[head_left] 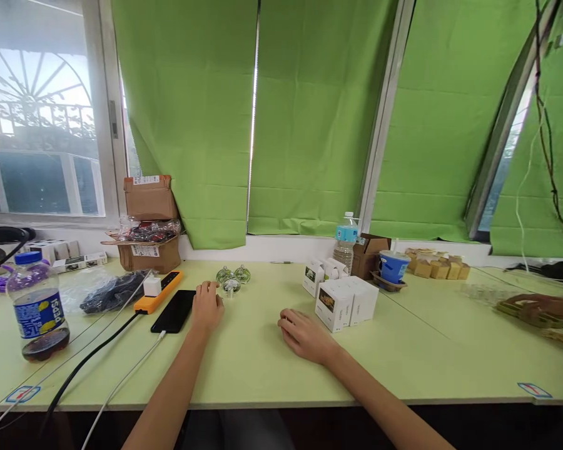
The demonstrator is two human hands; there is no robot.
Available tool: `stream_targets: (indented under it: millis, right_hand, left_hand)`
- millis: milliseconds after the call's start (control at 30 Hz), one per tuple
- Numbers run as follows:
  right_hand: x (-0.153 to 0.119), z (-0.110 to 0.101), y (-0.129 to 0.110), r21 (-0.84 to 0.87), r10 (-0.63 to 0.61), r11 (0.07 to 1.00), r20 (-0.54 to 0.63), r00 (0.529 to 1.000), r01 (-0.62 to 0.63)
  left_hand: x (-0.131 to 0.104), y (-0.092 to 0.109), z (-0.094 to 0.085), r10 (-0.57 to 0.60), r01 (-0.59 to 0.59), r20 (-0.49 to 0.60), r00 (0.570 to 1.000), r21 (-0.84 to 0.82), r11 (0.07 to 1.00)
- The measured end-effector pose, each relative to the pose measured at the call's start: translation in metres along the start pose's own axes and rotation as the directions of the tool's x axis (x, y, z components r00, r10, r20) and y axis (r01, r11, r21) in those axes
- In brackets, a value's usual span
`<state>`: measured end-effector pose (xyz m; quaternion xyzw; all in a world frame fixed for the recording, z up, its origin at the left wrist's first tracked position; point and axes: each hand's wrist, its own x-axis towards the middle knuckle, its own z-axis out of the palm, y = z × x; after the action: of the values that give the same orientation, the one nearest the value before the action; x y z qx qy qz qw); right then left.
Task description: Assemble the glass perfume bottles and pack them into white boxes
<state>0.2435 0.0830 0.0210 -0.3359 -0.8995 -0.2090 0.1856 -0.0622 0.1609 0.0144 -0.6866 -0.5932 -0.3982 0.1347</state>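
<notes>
My left hand (207, 306) rests on the table, its fingers loosely bent and a little apart, with nothing seen in them. It lies at the right edge of a black phone (173, 311) with a white cable plugged in. Just beyond its fingertips stand three small, rounded greenish glass pieces (231, 284), their exact kind unclear. My right hand (304, 334) lies palm down, fingers relaxed and slightly apart, holding nothing visible. Close to its right are white boxes (340, 304) with pictures on their ends, and more small white boxes (313, 278) behind them.
On the left are a Pepsi bottle (40, 312), an orange power strip (158, 292), cables, a dark bag (115, 290) and cardboard boxes (150, 253). Further right stand a water bottle (344, 244), a blue cup (393, 267) and small yellowish boxes (438, 267). Another person's hand (556, 307) shows at the right edge.
</notes>
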Motion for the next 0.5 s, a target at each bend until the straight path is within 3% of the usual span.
stream_targets:
  millis: [100, 233, 333, 500]
  right_hand:
    - [0.022, 0.011, -0.004, 0.053, 0.049, 0.997, 0.022, 0.999, -0.050]
    - [0.063, 0.035, -0.011, 0.171, 0.217, 0.957, 0.106, 0.970, -0.233]
    - [0.092, 0.057, -0.012, 0.290, 0.479, 0.826, 0.089, 0.873, -0.483]
    - [0.128, 0.089, -0.005, 0.364, 0.629, 0.712, 0.050, 0.776, -0.601]
  left_hand:
    - [0.001, 0.000, -0.001, -0.038, 0.038, 0.017, 0.999, 0.011, 0.999]
    - [0.000, -0.003, 0.001, -0.103, 0.100, 0.072, 0.992, 0.037, 0.994]
    - [0.000, -0.004, 0.002, -0.128, 0.122, 0.119, 0.985, 0.055, 0.991]
    - [0.001, -0.003, 0.005, -0.166, 0.152, 0.182, 0.969, 0.089, 0.984]
